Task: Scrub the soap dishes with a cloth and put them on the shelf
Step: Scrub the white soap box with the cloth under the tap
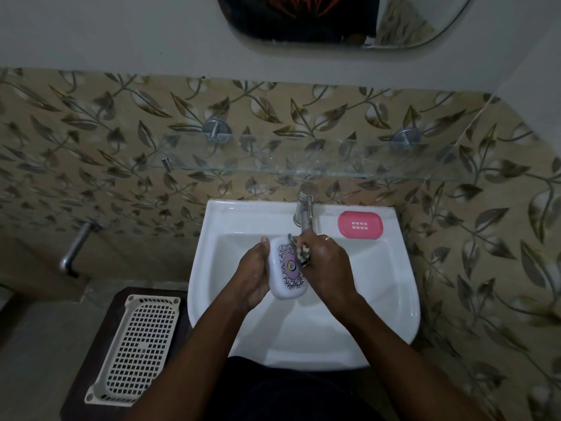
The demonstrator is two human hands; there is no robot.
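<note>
Over the white sink (388,299), my left hand (253,271) grips a white soap dish (283,268) with a purple and black patterned top, held tilted. My right hand (326,264) pinches a small patterned cloth (303,253) and presses it against the dish's right side. A pink soap dish (360,224) lies on the sink's back ledge, right of the tap (305,208). The glass shelf (303,156) hangs on the wall above the sink with nothing on it.
A cream plastic mesh basket (136,349) sits upside down on a dark stool at lower left. A metal wall tap (76,247) sticks out to the left. A mirror (334,19) hangs above the shelf. Leaf-patterned tiles cover the wall.
</note>
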